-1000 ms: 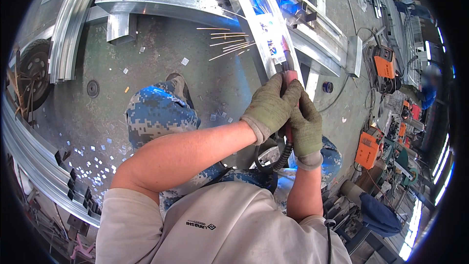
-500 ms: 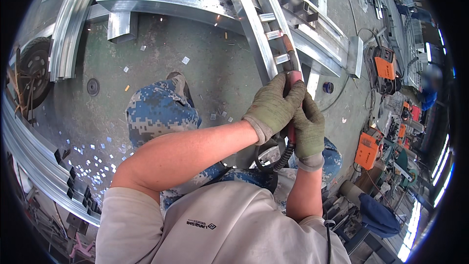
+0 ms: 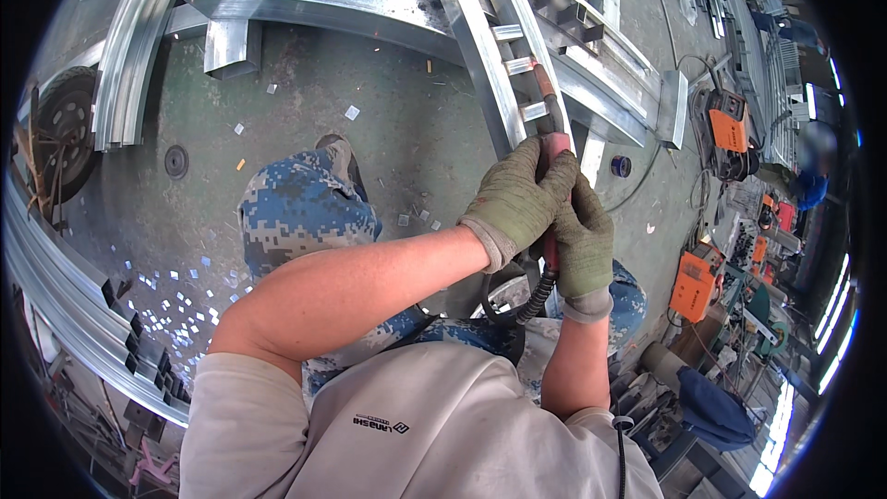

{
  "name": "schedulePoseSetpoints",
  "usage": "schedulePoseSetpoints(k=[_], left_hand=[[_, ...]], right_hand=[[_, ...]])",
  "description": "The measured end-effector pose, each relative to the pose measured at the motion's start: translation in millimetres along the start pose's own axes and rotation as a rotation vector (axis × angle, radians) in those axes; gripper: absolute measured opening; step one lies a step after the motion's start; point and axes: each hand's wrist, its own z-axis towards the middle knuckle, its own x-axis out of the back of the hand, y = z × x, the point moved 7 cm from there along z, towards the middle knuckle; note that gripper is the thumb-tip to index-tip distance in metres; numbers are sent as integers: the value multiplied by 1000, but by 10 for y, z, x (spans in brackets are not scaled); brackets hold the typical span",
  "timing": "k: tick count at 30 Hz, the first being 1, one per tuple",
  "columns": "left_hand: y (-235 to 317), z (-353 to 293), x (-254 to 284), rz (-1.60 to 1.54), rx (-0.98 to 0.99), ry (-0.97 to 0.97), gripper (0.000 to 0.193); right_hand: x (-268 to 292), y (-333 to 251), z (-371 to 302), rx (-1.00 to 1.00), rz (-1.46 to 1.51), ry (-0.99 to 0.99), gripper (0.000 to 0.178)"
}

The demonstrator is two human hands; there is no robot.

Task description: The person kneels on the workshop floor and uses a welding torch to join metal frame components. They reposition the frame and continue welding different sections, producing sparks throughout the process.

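Right of centre in the frame, the gloved left hand point(image 3: 517, 201) and right hand point(image 3: 586, 245) are closed around a red-handled welding torch point(image 3: 555, 144). Its tip points up at a rung of the ladder-like metal frame point(image 3: 479, 54), upper middle; whether they touch is unclear. An orange machine point(image 3: 695, 285) stands at right.

The welding torch point(image 3: 554, 115), red-handled with a dark bent neck and coppery nozzle point(image 3: 544, 83), slanted over the right rail point(image 3: 513, 0) of a shiny ladder-shaped metal frame point(image 3: 477, 42), its tip beside one of three short rungs point(image 3: 519, 66).
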Motion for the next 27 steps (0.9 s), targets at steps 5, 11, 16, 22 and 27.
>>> schedulePoseSetpoints(k=[5, 11, 16, 22, 27], left_hand=[[-36, 31, 17, 5, 6, 16, 39], [-6, 46, -5, -2, -3, -24, 42], [126, 33, -14, -16, -28, -68, 44], [168, 85, 17, -130, -100, -1, 39], [207, 131, 104, -166, -131, 82, 40]], right_hand=[[-46, -34, 13, 4, -4, -55, 61], [-1, -24, 15, -40, 22, -61, 64], [12, -75, -9, -22, 74, -5, 62], [-70, -217, 103, 47, 42, -24, 61], [-207, -397, 216, 31, 34, -47, 59]])
